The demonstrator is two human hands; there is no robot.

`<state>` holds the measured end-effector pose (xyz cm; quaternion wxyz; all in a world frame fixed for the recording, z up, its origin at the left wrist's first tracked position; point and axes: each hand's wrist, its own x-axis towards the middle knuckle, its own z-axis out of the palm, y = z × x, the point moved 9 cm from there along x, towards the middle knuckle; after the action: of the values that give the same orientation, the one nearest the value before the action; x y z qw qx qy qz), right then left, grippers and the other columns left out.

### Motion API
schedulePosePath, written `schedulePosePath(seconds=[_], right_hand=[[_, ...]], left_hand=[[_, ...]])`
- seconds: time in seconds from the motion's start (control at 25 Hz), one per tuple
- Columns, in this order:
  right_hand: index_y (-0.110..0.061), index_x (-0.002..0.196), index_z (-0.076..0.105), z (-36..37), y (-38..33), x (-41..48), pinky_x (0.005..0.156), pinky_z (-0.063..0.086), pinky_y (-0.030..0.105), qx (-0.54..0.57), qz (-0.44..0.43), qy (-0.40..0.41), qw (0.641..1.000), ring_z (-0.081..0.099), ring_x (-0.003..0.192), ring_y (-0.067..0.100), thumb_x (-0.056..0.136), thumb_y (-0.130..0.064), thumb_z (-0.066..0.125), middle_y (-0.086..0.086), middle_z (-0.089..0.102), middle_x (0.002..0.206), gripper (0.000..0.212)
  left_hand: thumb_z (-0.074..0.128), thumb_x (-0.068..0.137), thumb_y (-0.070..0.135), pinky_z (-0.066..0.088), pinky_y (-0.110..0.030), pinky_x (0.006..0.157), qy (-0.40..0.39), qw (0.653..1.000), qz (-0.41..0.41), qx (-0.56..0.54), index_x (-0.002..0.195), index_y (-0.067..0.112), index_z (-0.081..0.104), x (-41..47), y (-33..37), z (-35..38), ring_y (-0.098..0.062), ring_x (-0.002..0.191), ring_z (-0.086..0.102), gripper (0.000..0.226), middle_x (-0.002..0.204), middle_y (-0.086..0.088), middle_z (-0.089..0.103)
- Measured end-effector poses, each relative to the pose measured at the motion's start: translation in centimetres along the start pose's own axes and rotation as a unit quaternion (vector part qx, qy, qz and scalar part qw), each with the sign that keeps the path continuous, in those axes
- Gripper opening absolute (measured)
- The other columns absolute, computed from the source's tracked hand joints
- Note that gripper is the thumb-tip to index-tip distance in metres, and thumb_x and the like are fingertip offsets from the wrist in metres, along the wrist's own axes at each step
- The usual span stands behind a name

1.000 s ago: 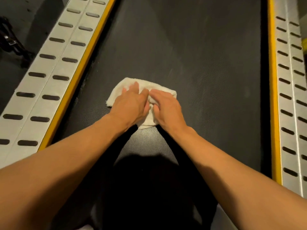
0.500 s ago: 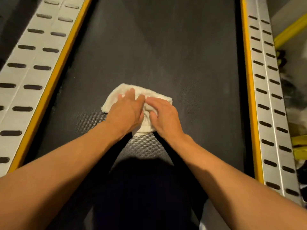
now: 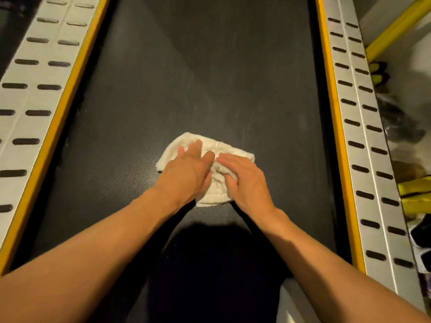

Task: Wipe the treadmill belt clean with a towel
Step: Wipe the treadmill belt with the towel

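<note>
One white towel [image 3: 213, 197] lies in the middle of the treadmill belt [image 3: 210, 78], between two slotted side rails [image 3: 356, 127]. My left hand [image 3: 186, 176] and right hand [image 3: 247, 183] press it flat, fingers straight.

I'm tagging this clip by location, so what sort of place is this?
Likely a gym: a black treadmill belt between slotted grey side rails with yellow edging, and a white towel pressed on it.
</note>
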<state>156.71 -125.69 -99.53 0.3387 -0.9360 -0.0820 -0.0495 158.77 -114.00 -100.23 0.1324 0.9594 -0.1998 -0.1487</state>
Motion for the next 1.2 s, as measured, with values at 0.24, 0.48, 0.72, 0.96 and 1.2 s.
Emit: schedulePosePath(seconds=[0.24, 0.48, 0.72, 0.96, 1.2], right_hand=[[-0.012, 0.115, 0.067, -1.4, 2.6, 2.1, 0.099, 0.043, 0.033, -0.039, 0.058, 0.005, 0.998, 0.060, 0.112, 0.024, 0.080, -0.002, 0.062, 0.005, 0.067, 0.119, 0.038], [-0.016, 0.115, 0.068, -4.9, 4.5, -2.2, 0.101, 0.041, 0.025, -0.042, 0.034, -0.003, 0.999, 0.060, 0.110, 0.014, 0.081, -0.013, 0.065, -0.001, 0.068, 0.118, 0.035], [-0.017, 0.123, 0.063, -4.8, 6.2, -0.2, 0.103, 0.036, 0.028, -0.076, 0.109, -0.013, 0.991, 0.055, 0.119, 0.018, 0.085, -0.009, 0.061, 0.000, 0.062, 0.127, 0.039], [-0.018, 0.122, 0.064, -8.9, 8.0, -3.4, 0.102, 0.037, 0.022, -0.094, 0.193, 0.001, 0.977, 0.058, 0.117, 0.016, 0.086, -0.006, 0.062, 0.000, 0.064, 0.124, 0.038], [-0.024, 0.124, 0.063, -8.3, 7.3, -3.0, 0.102, 0.041, 0.031, -0.072, 0.275, -0.019, 0.959, 0.058, 0.116, 0.019, 0.088, -0.012, 0.059, -0.002, 0.065, 0.123, 0.038]], left_hand=[[0.049, 0.090, 0.029, 0.041, -0.038, 0.097, -0.010, 0.999, 0.012, -0.042, 0.118, 0.021, 0.050, 4.3, 0.5, 0.2, -0.034, 0.127, 0.046, 0.030, 0.152, -0.009, 0.031], [0.041, 0.097, 0.037, 0.045, -0.043, 0.085, -0.042, 0.996, 0.073, 0.032, 0.122, 0.012, 0.044, 1.4, 6.0, 1.1, -0.040, 0.124, 0.044, 0.035, 0.148, -0.011, 0.027], [0.045, 0.097, 0.032, 0.044, -0.043, 0.089, -0.062, 0.993, 0.094, 0.049, 0.124, 0.011, 0.044, 4.9, 7.0, 0.1, -0.037, 0.119, 0.050, 0.035, 0.150, -0.013, 0.029], [0.035, 0.101, 0.028, 0.040, -0.047, 0.097, -0.104, 0.976, 0.151, 0.114, 0.135, 0.007, 0.035, 4.3, 11.8, 2.4, -0.043, 0.133, 0.034, 0.040, 0.153, -0.021, 0.017], [0.044, 0.096, 0.034, 0.046, -0.046, 0.072, -0.024, 0.992, 0.120, -0.026, 0.114, 0.011, 0.045, 4.7, 8.5, -0.1, -0.036, 0.099, 0.056, 0.030, 0.114, -0.008, 0.055]])
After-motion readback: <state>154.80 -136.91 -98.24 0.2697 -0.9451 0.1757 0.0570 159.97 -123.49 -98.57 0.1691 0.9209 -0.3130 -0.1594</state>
